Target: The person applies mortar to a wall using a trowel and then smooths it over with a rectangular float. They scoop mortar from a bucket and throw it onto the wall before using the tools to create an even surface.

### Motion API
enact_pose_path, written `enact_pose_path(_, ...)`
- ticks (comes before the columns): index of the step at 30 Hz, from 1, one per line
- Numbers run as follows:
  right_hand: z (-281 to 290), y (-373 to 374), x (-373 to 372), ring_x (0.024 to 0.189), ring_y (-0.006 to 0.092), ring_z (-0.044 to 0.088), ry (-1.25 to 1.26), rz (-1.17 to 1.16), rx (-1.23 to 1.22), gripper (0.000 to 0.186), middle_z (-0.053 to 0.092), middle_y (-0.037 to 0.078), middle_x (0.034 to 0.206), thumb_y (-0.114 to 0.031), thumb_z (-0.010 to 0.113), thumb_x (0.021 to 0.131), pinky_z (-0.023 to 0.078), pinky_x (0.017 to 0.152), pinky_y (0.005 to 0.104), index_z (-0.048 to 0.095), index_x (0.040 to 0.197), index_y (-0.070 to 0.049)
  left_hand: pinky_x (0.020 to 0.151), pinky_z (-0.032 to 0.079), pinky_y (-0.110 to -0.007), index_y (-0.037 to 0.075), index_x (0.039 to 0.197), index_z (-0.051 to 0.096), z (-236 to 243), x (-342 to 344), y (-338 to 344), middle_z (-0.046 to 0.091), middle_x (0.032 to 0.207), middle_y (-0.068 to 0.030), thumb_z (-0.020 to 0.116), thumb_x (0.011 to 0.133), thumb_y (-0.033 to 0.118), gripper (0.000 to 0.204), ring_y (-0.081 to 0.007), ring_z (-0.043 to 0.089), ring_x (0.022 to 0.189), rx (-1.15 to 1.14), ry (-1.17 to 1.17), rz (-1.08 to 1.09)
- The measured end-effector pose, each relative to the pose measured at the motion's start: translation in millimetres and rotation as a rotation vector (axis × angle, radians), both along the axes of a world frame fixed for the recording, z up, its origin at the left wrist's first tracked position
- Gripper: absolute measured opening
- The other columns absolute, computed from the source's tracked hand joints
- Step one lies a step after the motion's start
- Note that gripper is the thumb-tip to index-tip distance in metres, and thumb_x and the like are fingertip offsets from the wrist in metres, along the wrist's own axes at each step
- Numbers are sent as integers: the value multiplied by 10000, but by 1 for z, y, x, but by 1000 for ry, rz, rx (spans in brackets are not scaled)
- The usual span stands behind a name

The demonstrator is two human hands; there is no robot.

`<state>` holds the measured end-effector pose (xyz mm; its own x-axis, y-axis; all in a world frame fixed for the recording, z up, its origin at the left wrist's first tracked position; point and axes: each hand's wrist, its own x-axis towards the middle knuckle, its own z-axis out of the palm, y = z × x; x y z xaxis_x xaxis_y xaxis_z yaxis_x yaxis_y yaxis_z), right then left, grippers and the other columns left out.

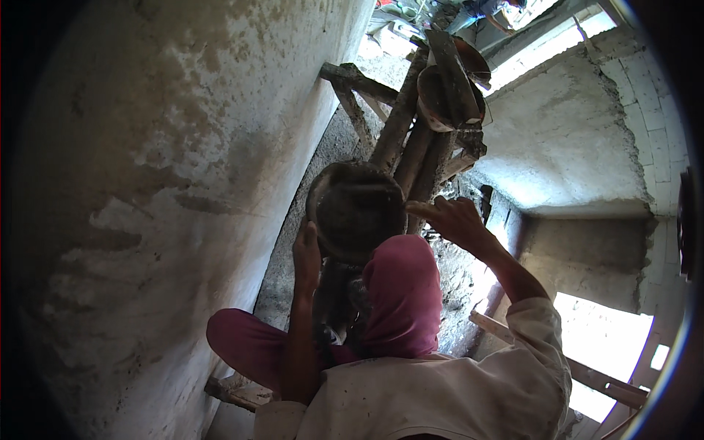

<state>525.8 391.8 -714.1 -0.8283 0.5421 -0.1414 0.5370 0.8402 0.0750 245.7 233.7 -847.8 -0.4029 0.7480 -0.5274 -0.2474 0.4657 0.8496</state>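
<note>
A dark, round, shallow basin [356, 213] is tilted up in front of my knees, its inside smeared and blurred. My left hand [306, 253] grips its left rim, with the thumb showing and the other fingers hidden behind. At the basin's right edge, my right hand [455, 218] is closed, its fingers curled and their tips reaching the rim. Whatever it may be holding is too dark to make out. My raised knee in pink trousers [403, 293] stands just below the basin and covers part of its lower edge.
Rough wooden poles [402, 121] of a scaffold run away from me, carrying another round basin [434, 99] with a board [453, 77] across it. A stained plaster wall [183, 183] rises close on my left. Far below, another person [477, 11] is partly visible.
</note>
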Motion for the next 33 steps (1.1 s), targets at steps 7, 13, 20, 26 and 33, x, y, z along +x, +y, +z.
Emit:
enact_pose_path(7, -3, 16, -69, 748, 209, 679, -318, 80, 6, 227, 637, 31, 717, -143, 591, 846, 467, 524, 371, 571, 1056, -224, 989, 445, -348, -26, 1415, 386, 9, -7, 8, 532, 1337, -180, 421, 1014, 407, 591, -253, 511, 1234, -4, -117, 9)
enact_pose_path(13, -42, 10, -66, 985, 312, 641, -418, -73, -608, 392, 626, 184, 1060, -266, 525, 919, 528, 764, 418, 502, 1286, -129, 1072, 349, -338, -85, 1355, 433, 10, 10, 11, 494, 1369, -240, 421, 1019, 322, 528, -294, 467, 1291, 131, 112, -34)
enact_pose_path(20, -77, 6, -40, 1339, 287, 380, -58, -422, -1413, 655, 396, 193, 1447, -415, 531, 951, 398, 1048, 390, 330, 1448, -38, 1060, 356, -349, -88, 1333, 456, -11, 7, 5, 524, 1335, -236, 404, 1020, 284, 489, -295, 493, 1259, 185, 205, 49)
enact_pose_path(26, -46, -8, -62, 1369, 231, 326, 100, -578, -1754, 703, 372, 119, 1482, -245, 616, 937, 304, 1112, 352, 236, 1497, -52, 965, 414, -350, -57, 1290, 516, -18, 6, 4, 608, 1206, -178, 421, 1019, 328, 481, -245, 567, 1105, 180, 190, 21)
enact_pose_path(33, 18, 7, -69, 885, 313, 628, -218, -151, -547, 497, 607, 119, 995, -434, 614, 880, 513, 750, 445, 484, 1277, -165, 953, 434, -347, -6, 1324, 496, 2, -14, -1, 601, 1196, -135, 380, 1031, 329, 460, -240, 572, 1079, 117, -93, 56)
